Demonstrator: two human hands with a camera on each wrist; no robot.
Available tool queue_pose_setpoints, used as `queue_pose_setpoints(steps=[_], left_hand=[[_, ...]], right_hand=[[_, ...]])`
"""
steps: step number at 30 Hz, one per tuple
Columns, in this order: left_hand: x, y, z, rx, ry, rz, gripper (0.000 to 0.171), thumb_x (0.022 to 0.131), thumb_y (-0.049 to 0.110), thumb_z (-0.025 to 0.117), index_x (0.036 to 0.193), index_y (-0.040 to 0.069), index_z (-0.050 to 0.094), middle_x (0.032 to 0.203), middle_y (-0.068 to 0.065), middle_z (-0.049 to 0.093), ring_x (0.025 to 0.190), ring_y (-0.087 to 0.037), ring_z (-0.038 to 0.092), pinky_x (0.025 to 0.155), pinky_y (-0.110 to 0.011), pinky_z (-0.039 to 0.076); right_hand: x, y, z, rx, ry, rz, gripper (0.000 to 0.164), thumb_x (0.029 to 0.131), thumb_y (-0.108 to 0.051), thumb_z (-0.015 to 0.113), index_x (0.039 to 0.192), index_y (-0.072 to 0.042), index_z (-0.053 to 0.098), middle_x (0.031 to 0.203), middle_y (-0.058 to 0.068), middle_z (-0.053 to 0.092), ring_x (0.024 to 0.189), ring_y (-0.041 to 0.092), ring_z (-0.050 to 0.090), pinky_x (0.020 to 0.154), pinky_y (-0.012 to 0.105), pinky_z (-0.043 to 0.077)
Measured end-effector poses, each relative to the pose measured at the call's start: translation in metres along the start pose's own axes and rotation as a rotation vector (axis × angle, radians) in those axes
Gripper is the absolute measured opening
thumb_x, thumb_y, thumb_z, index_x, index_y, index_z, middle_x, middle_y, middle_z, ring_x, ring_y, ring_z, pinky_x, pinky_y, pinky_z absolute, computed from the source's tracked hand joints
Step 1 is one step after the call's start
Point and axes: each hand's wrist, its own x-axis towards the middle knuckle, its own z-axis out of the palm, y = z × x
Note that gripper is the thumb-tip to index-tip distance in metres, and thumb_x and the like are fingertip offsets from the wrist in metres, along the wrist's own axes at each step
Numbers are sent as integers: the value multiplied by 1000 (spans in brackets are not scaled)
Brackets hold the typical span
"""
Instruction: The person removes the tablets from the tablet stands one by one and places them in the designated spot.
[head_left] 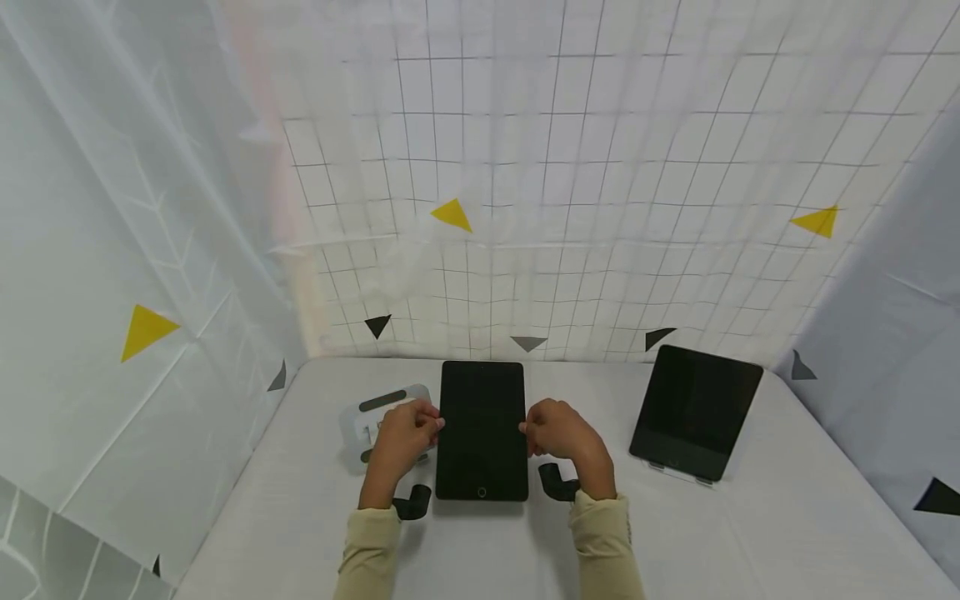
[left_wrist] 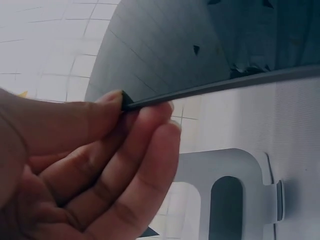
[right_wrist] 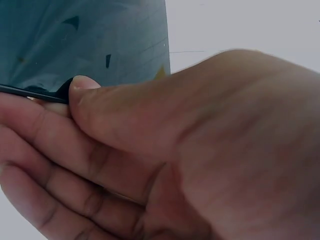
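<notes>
A black tablet (head_left: 482, 429) with a round home button is held between both hands, its dark screen toward the head camera. My left hand (head_left: 406, 433) pinches its left edge, thumb on the screen side and fingers behind, as the left wrist view shows close up. On the opposite edge my right hand (head_left: 564, 433) pinches the tablet the same way, thumb over the glossy front (right_wrist: 115, 40). Just behind the left hand is a grey-white stand (head_left: 352, 429) with dark oval pads, partly hidden by that hand; its frame (left_wrist: 255, 165) also shows below the tablet in the left wrist view.
To the right, a second black tablet (head_left: 697, 412) leans back on a clear stand (head_left: 678, 473). Both stand on a white-covered table (head_left: 285, 517). A white grid-patterned curtain (head_left: 600, 192) hangs behind the table, with more sheeting at both sides.
</notes>
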Motion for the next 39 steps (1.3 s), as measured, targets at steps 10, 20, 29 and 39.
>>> queue_pose_setpoints(steps=[10,20,29,39], left_hand=[[1,-6,5,41,-34,-39,8,98,6,73,101,-1,71,78,-1,70,64,-15,66,60,-34,54],[1,-11,11,73,-82,-40,4,95,2,73,95,-2,71,70,-1,66,60,-15,64,56,-34,50],[0,-16,14,114,-114,-66,5,93,-2,75,93,-3,71,66,-2,65,58,-15,63,56,-33,48],[-1,-20,17,141,-141,-72,6,93,-4,75,89,-3,70,67,-4,66,58,-16,63,54,-32,48]], right_hand=[[4,4,7,-12,-34,63,26,103,-3,63,77,0,70,68,11,70,64,24,68,61,32,53],[8,14,13,19,-80,101,26,102,-2,64,77,1,69,66,8,69,61,20,68,61,34,57],[14,19,23,-49,-121,136,26,102,-5,67,77,-2,72,65,4,69,62,17,67,61,32,52],[14,17,25,-94,-146,147,26,102,-6,67,77,-4,74,64,3,70,64,16,66,65,33,51]])
